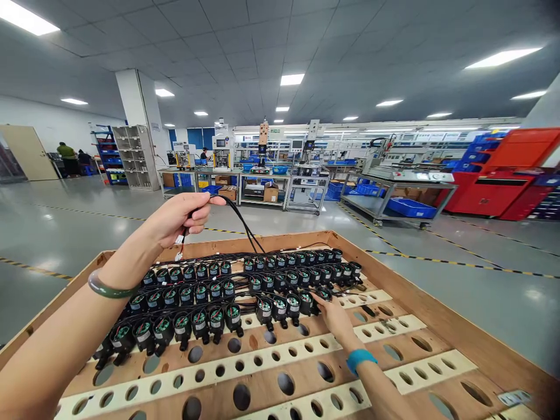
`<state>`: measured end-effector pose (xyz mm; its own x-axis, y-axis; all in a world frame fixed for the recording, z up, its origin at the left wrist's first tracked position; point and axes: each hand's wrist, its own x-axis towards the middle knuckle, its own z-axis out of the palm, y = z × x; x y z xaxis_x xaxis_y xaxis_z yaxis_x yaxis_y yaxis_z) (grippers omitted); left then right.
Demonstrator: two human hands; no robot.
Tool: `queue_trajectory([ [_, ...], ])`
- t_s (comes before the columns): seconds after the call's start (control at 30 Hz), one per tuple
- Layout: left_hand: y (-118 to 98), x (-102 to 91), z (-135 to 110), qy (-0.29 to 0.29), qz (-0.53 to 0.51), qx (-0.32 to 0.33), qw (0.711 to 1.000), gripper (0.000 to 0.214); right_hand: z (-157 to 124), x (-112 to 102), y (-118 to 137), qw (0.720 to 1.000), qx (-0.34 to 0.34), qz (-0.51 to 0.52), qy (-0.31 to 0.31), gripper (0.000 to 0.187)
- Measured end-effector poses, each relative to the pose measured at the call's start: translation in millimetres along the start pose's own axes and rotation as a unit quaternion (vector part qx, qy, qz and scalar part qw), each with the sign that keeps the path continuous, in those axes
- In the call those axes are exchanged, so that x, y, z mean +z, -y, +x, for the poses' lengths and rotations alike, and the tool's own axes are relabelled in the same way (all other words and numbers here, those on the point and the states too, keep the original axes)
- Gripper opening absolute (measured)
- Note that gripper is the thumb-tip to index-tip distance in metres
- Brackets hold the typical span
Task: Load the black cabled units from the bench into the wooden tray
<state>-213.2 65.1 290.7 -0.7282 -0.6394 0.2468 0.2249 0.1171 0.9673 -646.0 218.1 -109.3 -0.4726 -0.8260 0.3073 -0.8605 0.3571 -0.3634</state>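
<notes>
My left hand (186, 219) is raised above the far left of the wooden tray, its fingers closed on a bundle of black cables (245, 224). White connector plugs (179, 240) dangle below that palm, and the cables droop toward the rows. Low over the tray, my right hand (335, 318) has its fingers at a small round black pump (324, 294) at the right end of the front row; the fingers partly hide it. Similar black pumps (216, 317) with green circuit boards showing on top stand in several rows, black cables lying between them.
The wooden tray (420, 303) has raised side walls and pale strips with round holes (239, 366). Beyond it are benches with machines (262, 169), a wheeled cart (394, 186) holding a blue bin, a red cabinet (485, 195), and distant people (66, 153).
</notes>
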Motion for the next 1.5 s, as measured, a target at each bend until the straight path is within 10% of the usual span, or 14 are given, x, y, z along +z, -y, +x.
queue_trajectory([
  [0.77,0,7.1,-1,0.02,0.008,0.006,1.0,0.024,-11,-3,37,0.989,-0.077,0.099,-0.083,0.028],
  [1.5,6,9.1,-5,0.011,0.079,0.004,0.997,0.025,-3,-23,-6,0.979,0.008,0.2,-0.049,0.028],
])
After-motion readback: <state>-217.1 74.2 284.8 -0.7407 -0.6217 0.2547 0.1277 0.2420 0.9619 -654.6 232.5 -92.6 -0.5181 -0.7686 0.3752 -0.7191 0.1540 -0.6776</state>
